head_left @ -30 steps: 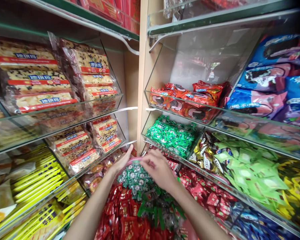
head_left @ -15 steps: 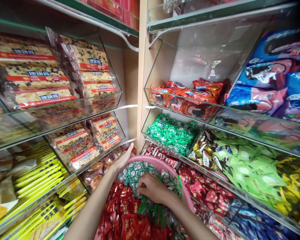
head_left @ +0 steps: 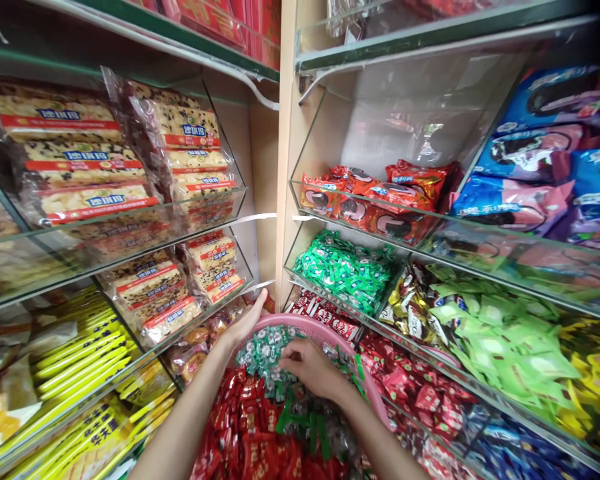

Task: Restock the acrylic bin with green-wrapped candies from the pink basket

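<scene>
A pink plastic basket point(head_left: 347, 345) is in front of me, filled with small wrapped candies. My left hand point(head_left: 249, 321) is at its upper left rim, one finger stretched up; the other fingers are hidden by the hand and basket. Over the basket's middle, my right hand point(head_left: 307, 365) has its fingers curled together; whatever may be between them is hidden. Beneath and beside its fingertips are pale green wrapped candies point(head_left: 261, 350). Red-wrapped candies point(head_left: 250, 413) fill the near left of the basket, and dark green ones point(head_left: 310, 421) lie under my right wrist.
Glass-fronted shelves meet at a wooden post point(head_left: 284, 153). Bagged snack bars point(head_left: 93, 157) and yellow packets point(head_left: 85, 347) are on the left. On the right are green candies point(head_left: 343, 270), red cookie packs point(head_left: 375, 197), blue packs point(head_left: 535, 147) and light green packets point(head_left: 505, 327).
My right hand has moved slightly up and to the right over the candies, its fingers lifting a little. My left hand stays at the rim. The view has shifted slightly.
</scene>
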`<action>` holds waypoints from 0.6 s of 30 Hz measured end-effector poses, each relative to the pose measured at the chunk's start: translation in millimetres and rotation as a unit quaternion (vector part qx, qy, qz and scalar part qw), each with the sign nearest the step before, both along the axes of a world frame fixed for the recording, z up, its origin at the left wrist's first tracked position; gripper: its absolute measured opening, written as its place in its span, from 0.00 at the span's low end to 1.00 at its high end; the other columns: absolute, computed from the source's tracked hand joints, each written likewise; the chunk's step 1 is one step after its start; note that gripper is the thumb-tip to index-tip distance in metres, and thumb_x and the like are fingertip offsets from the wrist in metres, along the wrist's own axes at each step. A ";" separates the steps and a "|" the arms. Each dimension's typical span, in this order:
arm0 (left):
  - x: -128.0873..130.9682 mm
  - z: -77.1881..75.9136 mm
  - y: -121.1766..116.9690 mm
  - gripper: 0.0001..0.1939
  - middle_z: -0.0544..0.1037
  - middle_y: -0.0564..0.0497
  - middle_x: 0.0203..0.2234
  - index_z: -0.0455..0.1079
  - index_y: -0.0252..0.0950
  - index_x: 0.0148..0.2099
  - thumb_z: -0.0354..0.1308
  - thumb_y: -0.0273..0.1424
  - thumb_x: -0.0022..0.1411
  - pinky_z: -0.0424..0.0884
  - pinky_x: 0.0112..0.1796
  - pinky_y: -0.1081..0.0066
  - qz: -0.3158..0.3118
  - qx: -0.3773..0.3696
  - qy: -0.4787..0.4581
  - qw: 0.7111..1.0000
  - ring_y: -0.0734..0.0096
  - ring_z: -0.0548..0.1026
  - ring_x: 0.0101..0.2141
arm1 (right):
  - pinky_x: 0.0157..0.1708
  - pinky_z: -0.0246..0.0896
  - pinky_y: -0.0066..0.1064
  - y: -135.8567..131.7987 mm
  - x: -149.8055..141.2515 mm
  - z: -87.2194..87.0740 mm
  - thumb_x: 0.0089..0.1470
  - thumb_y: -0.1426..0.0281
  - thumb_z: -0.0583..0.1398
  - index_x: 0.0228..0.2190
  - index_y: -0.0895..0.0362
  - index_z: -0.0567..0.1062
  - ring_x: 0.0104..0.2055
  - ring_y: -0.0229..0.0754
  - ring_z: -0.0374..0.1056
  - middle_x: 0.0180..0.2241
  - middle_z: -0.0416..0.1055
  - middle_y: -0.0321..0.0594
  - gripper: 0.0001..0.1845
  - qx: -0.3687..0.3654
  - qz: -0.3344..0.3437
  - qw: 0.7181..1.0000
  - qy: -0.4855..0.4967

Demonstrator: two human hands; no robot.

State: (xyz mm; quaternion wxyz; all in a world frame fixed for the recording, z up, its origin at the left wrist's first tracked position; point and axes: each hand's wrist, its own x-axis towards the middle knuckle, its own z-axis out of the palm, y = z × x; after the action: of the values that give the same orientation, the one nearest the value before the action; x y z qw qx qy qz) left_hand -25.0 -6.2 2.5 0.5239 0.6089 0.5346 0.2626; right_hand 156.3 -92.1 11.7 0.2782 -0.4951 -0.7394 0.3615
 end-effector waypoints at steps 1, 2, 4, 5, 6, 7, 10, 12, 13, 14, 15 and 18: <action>-0.3 -0.9 0.8 0.39 0.61 0.52 0.15 0.63 0.34 0.21 0.30 0.62 0.55 0.55 0.28 0.70 0.001 -0.003 -0.002 1.000 0.71 0.59 0.21 | 0.30 0.53 0.26 2.2 4.5 0.3 0.49 0.74 0.59 0.22 0.58 0.74 0.29 0.36 0.65 0.24 0.71 0.34 0.06 -0.003 -0.017 1.000 0.017; -0.3 -1.5 1.4 0.39 0.61 0.52 0.15 0.63 0.33 0.21 0.30 0.62 0.55 0.55 0.29 0.70 0.006 -0.001 -0.001 1.000 0.71 0.59 0.21 | 0.30 0.54 0.26 4.2 9.3 0.8 0.49 0.74 0.58 0.23 0.58 0.74 0.29 0.37 0.65 0.24 0.71 0.34 0.07 -0.007 -0.033 0.999 0.027; 0.4 -1.6 2.1 0.39 0.63 0.52 0.16 0.64 0.33 0.21 0.31 0.62 0.55 0.56 0.30 0.70 0.026 0.010 0.000 1.000 0.70 0.61 0.22 | 0.29 0.53 0.27 7.2 17.9 1.9 0.51 0.72 0.57 0.23 0.58 0.74 0.28 0.37 0.64 0.24 0.70 0.34 0.08 -0.008 -0.058 0.998 0.032; 0.9 -1.3 2.3 0.39 0.65 0.51 0.16 0.65 0.33 0.22 0.32 0.62 0.55 0.57 0.30 0.70 0.031 0.011 -0.002 0.999 0.69 0.62 0.23 | 0.29 0.53 0.27 8.1 21.3 2.3 0.51 0.72 0.56 0.24 0.58 0.73 0.28 0.37 0.64 0.24 0.70 0.34 0.08 -0.007 -0.063 0.998 0.028; 1.5 -0.9 2.4 0.40 0.66 0.51 0.17 0.67 0.32 0.22 0.32 0.62 0.55 0.58 0.31 0.70 0.032 0.008 -0.004 0.999 0.68 0.63 0.23 | 0.29 0.53 0.27 8.6 24.0 2.5 0.51 0.71 0.56 0.24 0.58 0.73 0.28 0.37 0.63 0.23 0.69 0.34 0.08 -0.005 -0.065 0.998 0.022; 2.0 -0.5 2.7 0.40 0.67 0.50 0.18 0.68 0.32 0.23 0.32 0.62 0.54 0.58 0.30 0.70 0.030 0.001 -0.005 1.000 0.68 0.63 0.23 | 0.28 0.52 0.27 8.7 25.9 2.3 0.52 0.71 0.55 0.24 0.58 0.73 0.28 0.37 0.63 0.24 0.69 0.34 0.09 -0.004 -0.063 0.998 0.014; 2.8 1.0 4.2 0.43 0.69 0.49 0.17 0.71 0.32 0.25 0.31 0.63 0.53 0.59 0.29 0.69 0.023 -0.021 0.009 0.999 0.67 0.64 0.22 | 0.28 0.52 0.27 8.2 28.4 -0.5 0.52 0.71 0.54 0.23 0.58 0.72 0.29 0.38 0.64 0.24 0.69 0.34 0.09 -0.014 -0.049 0.999 -0.008; 2.7 2.0 5.8 0.43 0.70 0.48 0.18 0.72 0.32 0.25 0.31 0.64 0.53 0.60 0.30 0.69 0.026 -0.025 0.023 0.999 0.65 0.65 0.24 | 0.27 0.52 0.27 8.3 29.0 -3.3 0.52 0.71 0.54 0.22 0.58 0.72 0.29 0.38 0.63 0.23 0.68 0.34 0.10 -0.024 -0.043 0.999 -0.022; 2.4 2.2 6.5 0.44 0.71 0.47 0.19 0.73 0.32 0.26 0.31 0.64 0.53 0.61 0.31 0.68 0.028 -0.029 0.027 0.999 0.64 0.66 0.25 | 0.27 0.52 0.27 8.7 29.4 -4.4 0.52 0.72 0.54 0.22 0.58 0.72 0.28 0.38 0.63 0.23 0.68 0.34 0.10 -0.029 -0.040 0.998 -0.027; 2.2 2.1 7.2 0.44 0.71 0.46 0.19 0.73 0.32 0.26 0.30 0.64 0.53 0.62 0.31 0.68 0.027 -0.033 0.030 0.999 0.63 0.67 0.26 | 0.27 0.52 0.27 9.3 29.7 -5.1 0.52 0.72 0.54 0.22 0.58 0.72 0.28 0.38 0.63 0.22 0.68 0.34 0.10 -0.032 -0.039 0.998 -0.033; 1.9 1.6 7.9 0.44 0.72 0.46 0.20 0.73 0.32 0.26 0.30 0.64 0.53 0.62 0.32 0.67 0.026 -0.034 0.029 0.999 0.62 0.68 0.26 | 0.27 0.51 0.28 10.0 30.2 -5.5 0.52 0.72 0.54 0.22 0.58 0.72 0.28 0.38 0.64 0.22 0.68 0.34 0.11 -0.033 -0.039 0.998 -0.038; 1.0 -2.9 9.8 0.44 0.71 0.46 0.19 0.73 0.32 0.25 0.31 0.64 0.53 0.63 0.33 0.67 0.026 -0.028 0.012 0.999 0.63 0.68 0.26 | 0.28 0.52 0.28 12.3 31.6 -4.7 0.52 0.71 0.55 0.23 0.58 0.74 0.29 0.39 0.65 0.24 0.70 0.35 0.10 -0.025 -0.057 0.996 -0.061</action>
State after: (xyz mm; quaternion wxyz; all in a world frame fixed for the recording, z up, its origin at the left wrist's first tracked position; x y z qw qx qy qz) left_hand -24.0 3.6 -0.4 0.5272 0.5834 0.5634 0.2537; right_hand 187.9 -79.8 7.0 0.2406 -0.5646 -0.7160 0.3328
